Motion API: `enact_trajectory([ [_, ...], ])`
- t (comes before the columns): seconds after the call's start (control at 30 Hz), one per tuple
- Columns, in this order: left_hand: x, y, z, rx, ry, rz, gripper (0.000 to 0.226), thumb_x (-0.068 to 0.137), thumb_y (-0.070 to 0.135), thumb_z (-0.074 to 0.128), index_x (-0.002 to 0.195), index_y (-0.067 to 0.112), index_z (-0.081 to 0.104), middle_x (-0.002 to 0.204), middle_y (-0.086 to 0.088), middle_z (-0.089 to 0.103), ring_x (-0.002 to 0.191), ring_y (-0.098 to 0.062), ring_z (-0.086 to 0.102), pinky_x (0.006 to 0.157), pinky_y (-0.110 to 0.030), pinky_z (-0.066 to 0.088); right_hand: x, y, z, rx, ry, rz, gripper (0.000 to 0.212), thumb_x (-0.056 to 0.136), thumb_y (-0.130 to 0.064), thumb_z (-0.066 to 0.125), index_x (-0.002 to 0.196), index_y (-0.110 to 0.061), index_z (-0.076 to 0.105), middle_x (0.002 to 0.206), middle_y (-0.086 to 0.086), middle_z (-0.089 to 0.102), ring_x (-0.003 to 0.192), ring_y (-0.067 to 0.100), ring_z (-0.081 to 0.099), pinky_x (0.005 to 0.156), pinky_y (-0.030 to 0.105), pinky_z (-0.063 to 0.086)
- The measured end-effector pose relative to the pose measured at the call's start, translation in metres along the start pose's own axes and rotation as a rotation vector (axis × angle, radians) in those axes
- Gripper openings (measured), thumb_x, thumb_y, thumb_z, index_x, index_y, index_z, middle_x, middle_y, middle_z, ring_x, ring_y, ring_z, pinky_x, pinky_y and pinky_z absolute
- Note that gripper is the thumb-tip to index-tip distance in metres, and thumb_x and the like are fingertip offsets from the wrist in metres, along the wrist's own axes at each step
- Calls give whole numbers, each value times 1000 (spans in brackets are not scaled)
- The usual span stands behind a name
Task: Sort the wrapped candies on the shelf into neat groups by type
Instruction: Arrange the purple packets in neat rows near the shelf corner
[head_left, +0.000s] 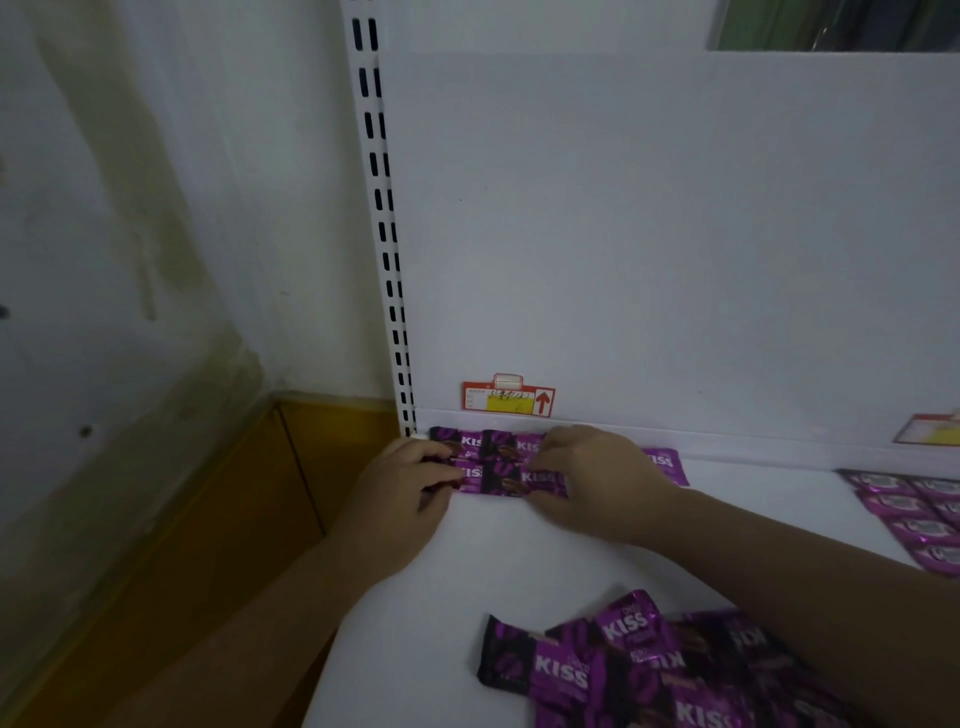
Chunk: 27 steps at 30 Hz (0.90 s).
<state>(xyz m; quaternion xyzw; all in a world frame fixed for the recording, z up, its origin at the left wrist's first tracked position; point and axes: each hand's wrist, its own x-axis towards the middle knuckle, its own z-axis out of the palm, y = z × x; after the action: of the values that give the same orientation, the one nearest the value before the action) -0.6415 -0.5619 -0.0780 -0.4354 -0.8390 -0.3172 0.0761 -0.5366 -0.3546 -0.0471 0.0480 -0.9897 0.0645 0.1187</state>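
Upright: slotted white upright (387, 228) marks the left end of the shelf (467, 561); the surface drops away beyond it.
Left hand: left hand (410, 486) is at the back-left corner with fingers curled. Thumb and fingertips nip the left end of the front row (506, 480).
Placed candies: purple KISS wrappers in two rows. The back row (498, 444) lies just beside the back panel, under the price tag (509, 400), and the front row touches it.
Right hand: right hand (597, 467) has bent fingers, thumb below and fingertips above the front row's right end. It hides part of both rows.
Loose pile: loose pile (649, 665) looks like the same type, overlapping, near the front edge and beneath the right forearm.
Right group: lighter purple packets (924, 525) are tiled and lie well apart.
Risk 1: squeezing inward from both ends would likely buckle the slick wrappers, so one rides over its neighbour.
Risk 2: a leftward nudge could slide the end candy off the open side.
Risk 3: the forearm pulling back low could drag the pile off the front.
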Motion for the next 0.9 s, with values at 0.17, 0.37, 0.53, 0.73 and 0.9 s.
enact_trajectory([
  [0.17, 0, -2, 1, 11, -1, 3, 26, 89, 15, 58, 113, 20, 66, 122, 5, 54, 110, 1, 35, 85, -2, 26, 2, 1, 1, 21, -7, 13, 32, 84, -46, 56, 101, -21, 70, 101, -3, 64, 91, 13, 59, 75, 25, 47],
  [0.37, 1, 1, -3, 39, 20, 47, 30, 84, 11, 64, 113, 15, 66, 122, 0, 56, 114, -9, 41, 96, -22, 33, -4, 3, -11, 58, -42, 22, 31, 87, -42, 56, 106, -20, 68, 110, -1, 62, 97, 15, 57, 82, 25, 46],
  [0.53, 5, 19, -7, 96, -21, 137, 23, 79, 6, 69, 102, 10, 70, 112, -4, 60, 106, -18, 51, 89, -29, 44, -38, 22, -41, 25, -65, 73, 24, 87, -32, 58, 106, -20, 68, 107, -1, 63, 96, 15, 57, 78, 21, 39],
  [0.73, 14, 78, 11, -105, -238, 259, 21, 86, 16, 62, 106, 23, 67, 106, 17, 53, 103, 3, 45, 89, -2, 26, -103, 44, -79, 23, -129, 274, 21, 87, -33, 60, 103, -23, 68, 100, -8, 65, 88, 7, 58, 78, 22, 43],
  [0.9, 25, 136, 33, -197, -464, 362, 19, 88, 24, 60, 101, 37, 62, 102, 29, 54, 97, 16, 46, 88, -1, 32, -158, 60, -104, 42, -88, 469, 17, 86, -30, 60, 99, -24, 70, 93, -11, 68, 73, -3, 56, 70, 17, 46],
])
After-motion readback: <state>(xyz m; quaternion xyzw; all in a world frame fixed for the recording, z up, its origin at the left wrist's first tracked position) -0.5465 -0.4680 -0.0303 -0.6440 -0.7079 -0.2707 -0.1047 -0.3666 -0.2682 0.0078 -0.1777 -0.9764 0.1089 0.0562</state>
